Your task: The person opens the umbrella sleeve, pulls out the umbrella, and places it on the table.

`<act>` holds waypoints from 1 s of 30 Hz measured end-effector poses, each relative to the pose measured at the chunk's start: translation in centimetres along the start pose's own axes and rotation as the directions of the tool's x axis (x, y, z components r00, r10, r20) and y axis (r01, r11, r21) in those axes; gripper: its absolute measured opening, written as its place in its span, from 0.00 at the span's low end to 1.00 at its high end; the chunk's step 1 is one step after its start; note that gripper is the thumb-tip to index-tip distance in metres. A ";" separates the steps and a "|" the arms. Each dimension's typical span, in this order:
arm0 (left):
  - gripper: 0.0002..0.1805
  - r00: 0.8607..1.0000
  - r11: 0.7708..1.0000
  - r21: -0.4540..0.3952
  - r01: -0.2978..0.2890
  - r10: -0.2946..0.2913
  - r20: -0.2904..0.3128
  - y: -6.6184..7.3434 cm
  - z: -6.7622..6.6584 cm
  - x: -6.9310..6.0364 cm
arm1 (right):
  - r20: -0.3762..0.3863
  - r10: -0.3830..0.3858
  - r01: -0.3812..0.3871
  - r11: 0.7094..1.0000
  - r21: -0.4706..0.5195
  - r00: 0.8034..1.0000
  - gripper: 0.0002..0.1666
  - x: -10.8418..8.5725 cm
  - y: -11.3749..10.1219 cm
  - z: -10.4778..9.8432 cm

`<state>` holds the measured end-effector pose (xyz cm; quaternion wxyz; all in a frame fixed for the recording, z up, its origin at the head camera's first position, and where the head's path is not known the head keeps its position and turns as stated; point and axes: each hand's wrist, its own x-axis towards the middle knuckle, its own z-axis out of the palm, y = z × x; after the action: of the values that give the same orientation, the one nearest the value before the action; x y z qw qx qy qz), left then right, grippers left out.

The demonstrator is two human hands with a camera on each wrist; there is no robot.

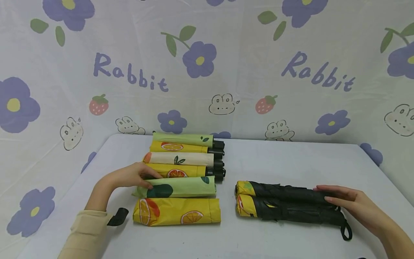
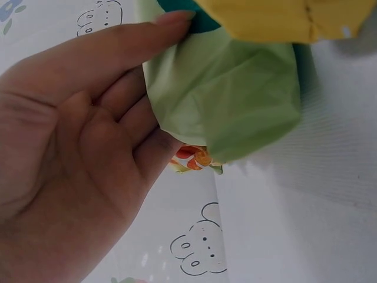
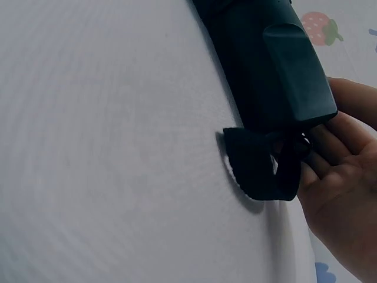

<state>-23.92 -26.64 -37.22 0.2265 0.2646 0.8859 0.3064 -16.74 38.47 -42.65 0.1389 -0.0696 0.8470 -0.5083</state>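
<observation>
My left hand [image 1: 124, 177] [image 2: 82, 147] grips the left end of a folded green umbrella [image 1: 191, 186] [image 2: 247, 94], thumb on top and the other fingers on its far side. A yellow orange-print umbrella [image 1: 171, 213] [image 2: 283, 17] lies just in front of it. On the right, two black-and-yellow folded umbrellas lie side by side. The right hand [image 1: 362, 207] [image 3: 347, 177] holds the right end of the farther one [image 1: 288, 192] between thumb and fingers. The nearer one [image 1: 297, 212] ends in a dark handle [image 3: 288, 76] with a loop strap [image 3: 256, 171].
Behind the green umbrella, several folded umbrellas lie in a row, including a cream one [image 1: 194, 158] and a light green one [image 1: 187, 139], handles to the right. A black strap [image 1: 118, 217] shows beside the left sleeve. A printed cloth [image 1: 239, 72] hangs behind the white table [image 1: 275, 241].
</observation>
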 end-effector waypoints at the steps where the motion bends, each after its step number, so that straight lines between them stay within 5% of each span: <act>1: 0.18 1.000 1.000 0.002 -0.001 0.001 0.001 0.0 0.0 0.0 | -0.001 -0.001 0.001 1.000 0.001 1.000 0.29 0.0 0.0 0.0; 10: 0.17 1.000 1.000 -0.007 0.008 -0.008 -0.004 0.1 -0.1 0.0 | 0.000 -0.045 0.045 0.999 0.027 0.999 0.28 -0.1 0.0 0.0; 17: 0.19 0.999 0.999 -0.011 -0.044 0.044 -0.029 0.1 -0.6 -0.3 | -0.008 -0.028 0.029 0.999 0.046 1.000 0.29 -0.1 -0.1 -0.1; 24: 0.19 0.984 0.998 -0.039 -0.055 0.047 -0.171 -0.3 -1.5 -0.8 | -0.035 -0.003 0.005 0.999 0.045 0.999 0.30 0.1 -0.5 0.1; 30: 0.20 0.944 0.999 0.023 -0.037 0.042 -0.326 -1.7 -1.7 -0.7 | -0.075 -0.034 0.035 0.999 0.021 0.997 0.30 0.9 -1.5 0.7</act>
<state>-24.90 -28.97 -36.97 0.0682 0.2298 0.9083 0.3429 -17.41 36.92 -41.83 0.0993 -0.0637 0.8446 -0.5223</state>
